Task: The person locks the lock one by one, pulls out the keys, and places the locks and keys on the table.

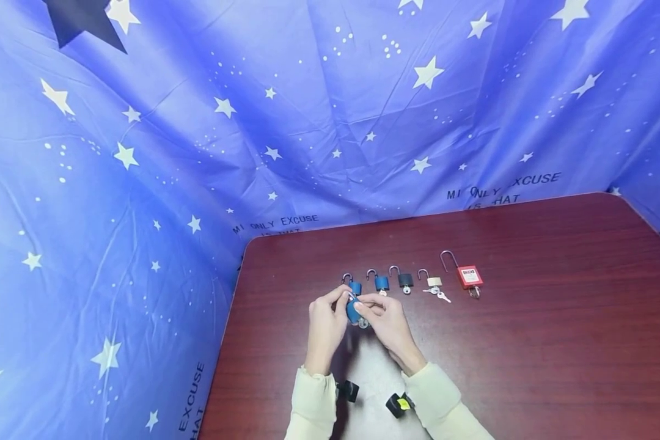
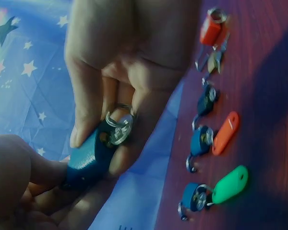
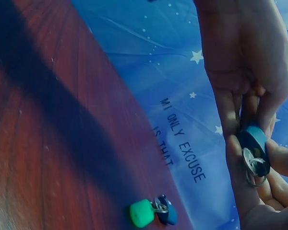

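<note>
1. The left hand (image 1: 326, 324) and right hand (image 1: 389, 322) together grip the same blue padlock (image 1: 353, 312), holding it up over the counter (image 1: 555, 318).
2. Past them I see five more padlocks (image 1: 406, 280) lying in a row.

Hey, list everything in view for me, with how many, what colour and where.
Held padlock: 1, blue, between both hands
Table padlocks: 2, blue, left end of row
Black padlock: 1, black, mid-row
Brass padlock: 1, pale gold, right of black
Red padlock: 1, red, right end
Green tag: 1, green, by leftmost table padlock
Orange tag: 1, orange-red, by next padlock
Keys: several, silver, at padlocks
Table: 1, dark red, under row
Starry cloth: panels uncounted, blue, around table
Wrist devices: 2, black, at wrists
Sleeves: 2, cream, on arms
Left hand: 1, bare, pinching held padlock
Right hand: 1, bare, likewise
</note>
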Tool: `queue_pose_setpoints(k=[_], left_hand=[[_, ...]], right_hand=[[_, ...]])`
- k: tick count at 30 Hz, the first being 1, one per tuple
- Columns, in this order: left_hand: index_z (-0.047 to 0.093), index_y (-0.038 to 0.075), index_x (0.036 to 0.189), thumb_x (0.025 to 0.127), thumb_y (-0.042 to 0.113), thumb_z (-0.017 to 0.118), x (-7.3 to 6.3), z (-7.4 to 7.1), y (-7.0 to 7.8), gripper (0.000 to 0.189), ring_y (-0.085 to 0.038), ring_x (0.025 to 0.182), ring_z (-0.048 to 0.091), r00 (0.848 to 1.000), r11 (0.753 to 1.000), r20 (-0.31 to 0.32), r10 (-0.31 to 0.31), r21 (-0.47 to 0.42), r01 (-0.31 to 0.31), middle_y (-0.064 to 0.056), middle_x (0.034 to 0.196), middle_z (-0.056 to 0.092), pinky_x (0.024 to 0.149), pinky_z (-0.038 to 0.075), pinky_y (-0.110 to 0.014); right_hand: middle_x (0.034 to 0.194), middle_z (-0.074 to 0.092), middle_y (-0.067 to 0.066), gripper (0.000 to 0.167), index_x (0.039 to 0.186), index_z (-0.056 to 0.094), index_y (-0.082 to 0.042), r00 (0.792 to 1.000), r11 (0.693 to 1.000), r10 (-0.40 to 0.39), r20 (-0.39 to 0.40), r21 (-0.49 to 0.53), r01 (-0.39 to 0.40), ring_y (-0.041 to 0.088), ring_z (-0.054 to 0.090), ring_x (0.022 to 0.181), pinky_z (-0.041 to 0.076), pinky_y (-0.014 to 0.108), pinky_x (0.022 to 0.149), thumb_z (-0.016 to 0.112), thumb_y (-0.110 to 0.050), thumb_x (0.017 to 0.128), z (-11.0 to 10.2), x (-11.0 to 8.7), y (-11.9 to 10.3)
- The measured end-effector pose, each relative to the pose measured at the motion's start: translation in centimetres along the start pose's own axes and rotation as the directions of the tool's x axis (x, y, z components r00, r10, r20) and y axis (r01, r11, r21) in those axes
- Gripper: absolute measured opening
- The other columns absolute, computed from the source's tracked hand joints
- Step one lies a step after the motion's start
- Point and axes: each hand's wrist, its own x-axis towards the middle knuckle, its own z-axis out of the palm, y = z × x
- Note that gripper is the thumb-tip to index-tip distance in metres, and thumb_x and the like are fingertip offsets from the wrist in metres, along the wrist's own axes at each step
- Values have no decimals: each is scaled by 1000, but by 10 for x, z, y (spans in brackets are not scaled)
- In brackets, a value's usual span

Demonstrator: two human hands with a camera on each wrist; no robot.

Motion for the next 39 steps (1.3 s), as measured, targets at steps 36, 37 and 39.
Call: queue_pose_setpoints(k=[36, 37, 39], left_hand=[[69, -5, 115, 83, -2, 75, -6, -12, -18, 33, -33, 88, 74, 957, 899, -44, -287, -356, 254, -24, 94, 74, 72, 59, -26], [70, -5, 114, 83, -2, 76, -5, -13, -18, 31, -32, 89, 74, 956, 900, -41, -289, -353, 257, -23, 94, 74, 72, 59, -25], [71, -5, 110, 83, 1, 77, -5, -14, -17, 28, -29, 88, 74, 957, 903, -40, -288, -344, 257, -22, 93, 74, 71, 59, -24]], right_hand=[[105, 72, 21, 31, 119, 66, 6, 998, 996, 26, 60, -91, -21, 21, 72, 92, 58, 26, 79, 70, -4, 90, 3, 3, 1], [103, 72, 22, 30, 117, 66, 8, 998, 996, 28, 62, -81, -22, 18, 73, 87, 59, 29, 78, 70, -3, 90, 2, 3, 2], [99, 72, 25, 27, 113, 66, 12, 997, 998, 37, 74, -51, -34, 15, 73, 80, 60, 32, 76, 69, -1, 90, 1, 4, 4]])
